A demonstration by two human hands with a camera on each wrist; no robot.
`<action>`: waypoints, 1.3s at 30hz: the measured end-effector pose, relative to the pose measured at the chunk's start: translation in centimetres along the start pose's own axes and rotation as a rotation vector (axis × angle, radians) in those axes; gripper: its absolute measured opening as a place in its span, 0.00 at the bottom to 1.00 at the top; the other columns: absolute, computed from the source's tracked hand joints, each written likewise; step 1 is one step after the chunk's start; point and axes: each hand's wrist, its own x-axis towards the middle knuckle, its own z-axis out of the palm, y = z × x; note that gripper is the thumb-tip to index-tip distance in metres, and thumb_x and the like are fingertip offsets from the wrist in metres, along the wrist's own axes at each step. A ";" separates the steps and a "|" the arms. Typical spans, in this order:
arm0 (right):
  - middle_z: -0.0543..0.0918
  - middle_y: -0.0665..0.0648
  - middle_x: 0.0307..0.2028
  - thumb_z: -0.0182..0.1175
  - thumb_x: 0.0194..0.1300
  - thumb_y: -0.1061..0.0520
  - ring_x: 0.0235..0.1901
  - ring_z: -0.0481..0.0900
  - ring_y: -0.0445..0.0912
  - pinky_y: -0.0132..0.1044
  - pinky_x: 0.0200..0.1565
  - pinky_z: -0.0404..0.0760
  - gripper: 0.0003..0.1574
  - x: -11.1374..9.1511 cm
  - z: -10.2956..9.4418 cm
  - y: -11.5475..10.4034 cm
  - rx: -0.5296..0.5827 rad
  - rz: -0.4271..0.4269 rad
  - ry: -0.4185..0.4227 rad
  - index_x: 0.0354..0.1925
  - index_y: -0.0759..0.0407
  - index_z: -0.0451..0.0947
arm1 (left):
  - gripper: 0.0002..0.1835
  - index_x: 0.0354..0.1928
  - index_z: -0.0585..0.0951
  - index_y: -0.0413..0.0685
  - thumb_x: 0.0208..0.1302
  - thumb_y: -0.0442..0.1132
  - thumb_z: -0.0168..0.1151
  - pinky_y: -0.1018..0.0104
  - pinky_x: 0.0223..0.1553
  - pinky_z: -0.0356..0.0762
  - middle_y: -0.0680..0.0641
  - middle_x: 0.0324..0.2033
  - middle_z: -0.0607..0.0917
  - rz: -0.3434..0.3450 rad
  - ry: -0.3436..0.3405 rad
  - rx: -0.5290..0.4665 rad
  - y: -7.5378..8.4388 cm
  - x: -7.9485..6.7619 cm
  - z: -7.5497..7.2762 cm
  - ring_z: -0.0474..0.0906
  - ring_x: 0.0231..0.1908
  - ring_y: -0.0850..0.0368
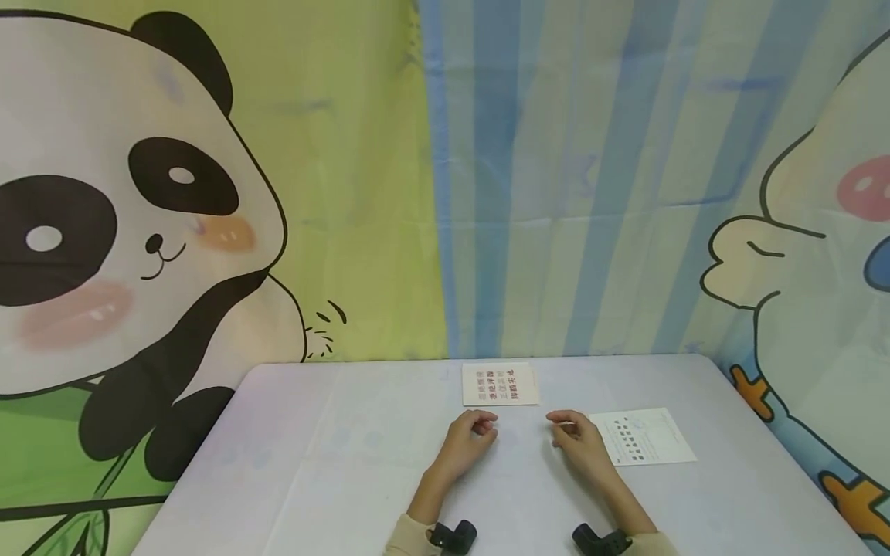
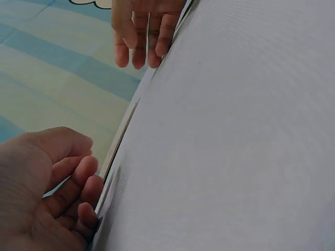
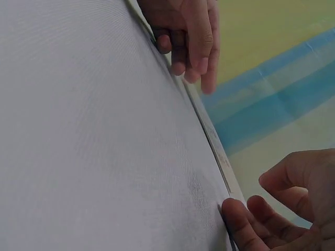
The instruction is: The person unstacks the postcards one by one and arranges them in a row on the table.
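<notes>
My left hand [image 1: 467, 444] is held at the table's middle with its fingers loosely curled, just below a cream card [image 1: 501, 384] printed with columns of reddish characters. To its right, my right hand [image 1: 580, 448] has loosely bent fingers pointing inward. Just right of that hand lies a white card [image 1: 657, 436] with dark characters; the hand overlaps its left edge in the head view. Both hands hold nothing. The left wrist view has the left hand [image 2: 47, 193] near and the right hand [image 2: 149, 31] beyond. In the right wrist view, the right hand [image 3: 298, 204] is nearer than the left hand [image 3: 188, 36].
A white cloth covers the table [image 1: 348, 463]. Behind it hangs a curtain [image 1: 368, 193] with a panda drawing on the left and blue stripes on the right. Dark wrist cameras [image 1: 455, 537] are strapped over beige sleeves.
</notes>
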 end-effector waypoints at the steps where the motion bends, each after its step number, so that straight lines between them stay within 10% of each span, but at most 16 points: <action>1: 0.78 0.68 0.50 0.54 0.64 0.70 0.43 0.82 0.52 0.29 0.38 0.80 0.17 0.3 0.2 -0.1 -0.004 0.005 0.002 0.52 0.72 0.75 | 0.09 0.46 0.82 0.44 0.64 0.35 0.63 0.72 0.40 0.74 0.55 0.35 0.79 0.001 0.037 -0.019 0.0 0.1 -0.1 0.74 0.36 0.64; 10: 0.77 0.70 0.54 0.55 0.64 0.67 0.50 0.79 0.58 0.25 0.42 0.75 0.24 2.0 1.4 0.1 -0.022 0.043 0.060 0.58 0.71 0.71 | 0.13 0.48 0.81 0.42 0.60 0.32 0.62 0.71 0.39 0.69 0.49 0.40 0.79 -0.055 0.270 -0.050 -0.8 0.2 -0.9 0.72 0.42 0.56; 24: 0.70 0.69 0.53 0.59 0.55 0.67 0.35 0.68 0.45 0.30 0.35 0.68 0.30 2.8 3.2 0.7 -0.200 -0.048 0.075 0.59 0.72 0.73 | 0.19 0.53 0.79 0.38 0.58 0.32 0.63 0.70 0.40 0.66 0.44 0.52 0.73 -0.167 0.288 -0.013 -1.0 0.5 -1.0 0.64 0.40 0.57; 39: 0.66 0.70 0.60 0.59 0.54 0.65 0.35 0.69 0.47 0.33 0.34 0.67 0.34 2.9 3.5 0.9 -0.299 -0.032 0.044 0.61 0.74 0.70 | 0.27 0.58 0.74 0.27 0.57 0.33 0.64 0.57 0.52 0.74 0.37 0.60 0.70 -0.101 0.252 0.063 -0.9 0.4 -1.0 0.63 0.59 0.42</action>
